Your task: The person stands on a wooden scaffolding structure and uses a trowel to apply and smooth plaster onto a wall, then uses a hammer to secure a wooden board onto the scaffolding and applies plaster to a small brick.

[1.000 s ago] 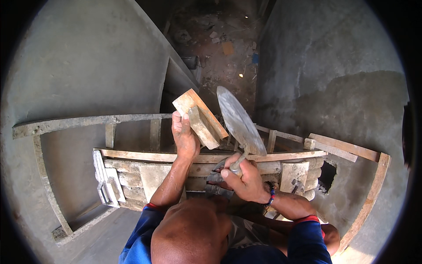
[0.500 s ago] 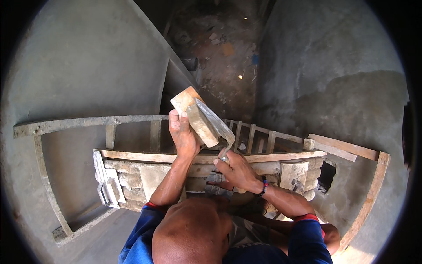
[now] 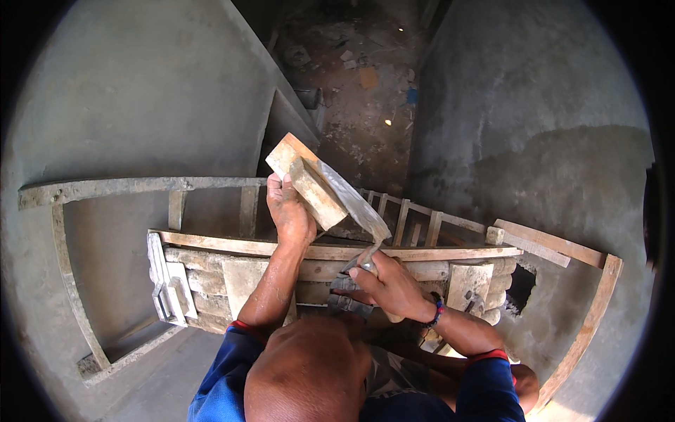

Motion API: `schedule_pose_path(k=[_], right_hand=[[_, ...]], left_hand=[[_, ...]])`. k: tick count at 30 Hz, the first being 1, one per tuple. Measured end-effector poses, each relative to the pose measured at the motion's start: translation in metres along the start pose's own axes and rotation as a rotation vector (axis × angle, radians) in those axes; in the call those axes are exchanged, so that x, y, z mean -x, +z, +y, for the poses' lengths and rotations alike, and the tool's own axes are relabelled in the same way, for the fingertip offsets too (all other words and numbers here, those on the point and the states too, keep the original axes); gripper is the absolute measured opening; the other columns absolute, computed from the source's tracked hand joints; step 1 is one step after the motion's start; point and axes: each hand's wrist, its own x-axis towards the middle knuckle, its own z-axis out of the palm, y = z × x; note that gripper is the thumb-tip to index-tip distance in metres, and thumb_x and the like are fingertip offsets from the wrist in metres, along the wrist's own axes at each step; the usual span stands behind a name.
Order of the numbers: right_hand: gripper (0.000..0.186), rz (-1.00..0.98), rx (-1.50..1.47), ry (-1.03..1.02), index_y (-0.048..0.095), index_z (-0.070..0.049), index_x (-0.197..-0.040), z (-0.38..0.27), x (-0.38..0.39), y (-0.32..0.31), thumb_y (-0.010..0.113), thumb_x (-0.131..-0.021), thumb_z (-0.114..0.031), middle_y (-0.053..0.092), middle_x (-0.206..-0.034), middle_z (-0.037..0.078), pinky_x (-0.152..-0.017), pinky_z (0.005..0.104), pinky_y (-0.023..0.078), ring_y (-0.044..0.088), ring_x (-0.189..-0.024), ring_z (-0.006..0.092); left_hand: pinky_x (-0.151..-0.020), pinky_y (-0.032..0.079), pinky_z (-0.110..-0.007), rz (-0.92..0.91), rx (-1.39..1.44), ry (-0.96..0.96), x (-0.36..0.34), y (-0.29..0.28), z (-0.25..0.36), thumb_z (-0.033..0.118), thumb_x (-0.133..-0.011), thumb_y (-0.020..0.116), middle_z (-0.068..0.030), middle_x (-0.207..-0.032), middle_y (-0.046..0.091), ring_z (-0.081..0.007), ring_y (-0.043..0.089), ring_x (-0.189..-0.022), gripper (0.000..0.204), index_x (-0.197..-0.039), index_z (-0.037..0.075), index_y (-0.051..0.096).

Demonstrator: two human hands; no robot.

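My left hand [image 3: 290,214] is closed on a wooden float [image 3: 318,194], a board with a block grip, raised over the scaffold and tilted. In my right hand [image 3: 390,285] is a pointed trowel [image 3: 354,200], held near the neck of its handle. The trowel's grey metal blade lies along the right edge of the float and appears to touch it. My left palm and part of the fingers are behind the float, with the thumb showing at its edge.
Below my arms runs a scaffold platform of poles with a front plank [image 3: 337,252]. Flat metal trowels [image 3: 169,285] rest at its left end. Wooden ladder-like frames [image 3: 105,188] stand around it. Plastered walls [image 3: 534,91] rise on both sides, with a hole [image 3: 522,287] at right.
My right hand has moved slightly right and down, drawing the trowel blade along the float's edge. The float has shifted slightly up and left with my left hand.
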Motion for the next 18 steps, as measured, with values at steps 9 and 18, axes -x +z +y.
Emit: schedule_pose_path(k=[9,18], right_hand=[[0.04,0.189,0.166,0.107,0.054,0.005,-0.1,0.015,-0.015,-0.02,0.056,-0.095,-0.035,0.063,-0.079,0.023,-0.07,0.0449,0.049,0.064,-0.074,0.0387],[0.037,0.33,-0.382,-0.021,0.055,0.003,-0.123,0.021,-0.033,-0.015,0.066,-0.091,-0.013,0.061,-0.078,0.003,-0.049,0.0245,0.045,0.056,-0.058,0.0067]], left_hand=[[-0.091,0.053,-0.038,0.034,-0.171,0.106,0.001,-0.003,0.003,0.011,-0.103,0.042,-0.0117,-0.112,0.059,-0.0188,0.062,-0.1,0.015,-0.116,0.003,0.045],[-0.083,0.057,-0.035,-0.058,-0.065,-0.347,0.012,0.009,0.003,0.007,-0.103,0.037,-0.0126,-0.103,0.06,-0.0175,0.065,-0.089,0.012,-0.108,0.001,0.046]])
